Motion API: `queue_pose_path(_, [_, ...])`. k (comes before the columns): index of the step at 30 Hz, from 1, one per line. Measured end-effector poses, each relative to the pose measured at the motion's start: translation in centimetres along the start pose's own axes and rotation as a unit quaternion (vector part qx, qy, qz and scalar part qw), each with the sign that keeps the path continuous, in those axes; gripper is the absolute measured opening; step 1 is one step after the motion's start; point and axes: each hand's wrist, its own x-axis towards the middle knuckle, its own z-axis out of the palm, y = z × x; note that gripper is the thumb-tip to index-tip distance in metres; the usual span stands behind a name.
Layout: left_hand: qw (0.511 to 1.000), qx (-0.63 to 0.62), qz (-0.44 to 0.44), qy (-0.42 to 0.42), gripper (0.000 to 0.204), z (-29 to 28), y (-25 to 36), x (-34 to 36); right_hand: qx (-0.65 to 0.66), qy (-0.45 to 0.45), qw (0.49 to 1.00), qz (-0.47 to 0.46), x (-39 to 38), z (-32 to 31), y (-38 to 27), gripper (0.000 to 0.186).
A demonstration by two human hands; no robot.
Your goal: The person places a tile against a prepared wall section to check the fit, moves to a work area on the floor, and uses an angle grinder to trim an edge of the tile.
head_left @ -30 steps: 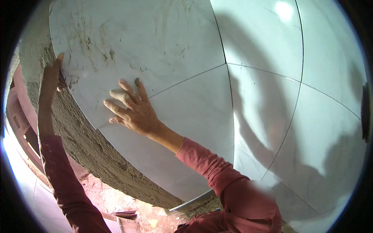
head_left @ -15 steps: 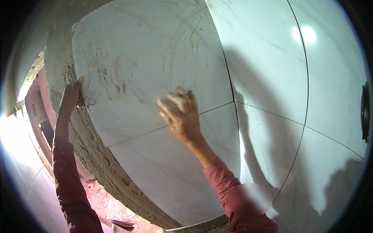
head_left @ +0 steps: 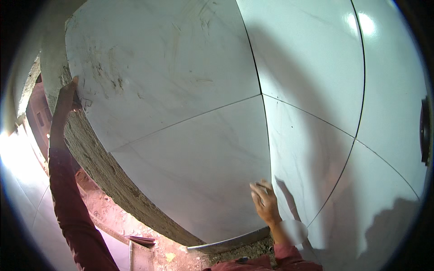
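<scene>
My left hand (head_left: pixel 66 97) grips the left edge of a large white marbled tile (head_left: pixel 167 58), which has grey smears across its face. My right hand (head_left: pixel 263 196) is low on the right, at or just in front of the lower tile (head_left: pixel 194 167) near the vertical seam; its fingers are apart and slightly bent, holding nothing, and I cannot tell whether they touch it. A thin metal strip (head_left: pixel 226 246) runs under the lower tile. Rough mortar (head_left: pixel 99 153) shows along the tiles' left side.
More white tiles (head_left: pixel 316 67) cover the wall to the right, with a dark object (head_left: pixel 423 131) at the far rim. At left are bare render (head_left: pixel 54 36), an opening (head_left: pixel 40 110) and bright tiles (head_left: pixel 25 203). Below lies pink rubble-strewn ground (head_left: pixel 162 253) with dark flat pieces (head_left: pixel 140 239).
My right hand has moved from the middle of the upper tile down and right to near the lower seam. My left hand stays on the tile's left edge; the view has shifted slightly.
</scene>
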Motion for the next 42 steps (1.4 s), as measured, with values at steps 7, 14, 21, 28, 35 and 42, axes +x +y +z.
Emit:
queue_pose_path(7, [0.999,0.039,0.000,0.010,0.066,-1.9,-2.0,2.1,0.015,-0.441,0.855,0.273,-7.1,-10.3,0.9,0.049])
queue_pose_path(14, [0.999,0.014,-0.017,0.036,0.066,-0.5,0.1,1.0,0.006,-0.573,0.756,0.317,-6.3,-10.9,0.1,0.063])
queue_pose_path(21, [0.994,-0.006,0.009,0.109,0.071,3.1,-3.7,0.5,-0.107,-0.606,0.781,0.109,-16.8,-5.7,10.8,0.065])
queue_pose_path(28, [0.997,-0.048,0.003,0.064,0.069,8.1,-1.5,3.8,-0.557,-0.448,0.698,-0.048,-38.2,3.4,32.6,0.060])
queue_pose_path(35, [0.994,0.030,-0.014,0.107,0.065,1.8,-3.5,3.3,-0.087,-0.596,0.723,0.338,-9.4,-9.3,3.5,0.062])
queue_pose_path(42, [0.989,0.121,0.011,0.085,0.064,-1.4,-3.4,6.0,-0.073,-0.575,0.744,0.331,-8.8,-10.1,1.7,0.056])
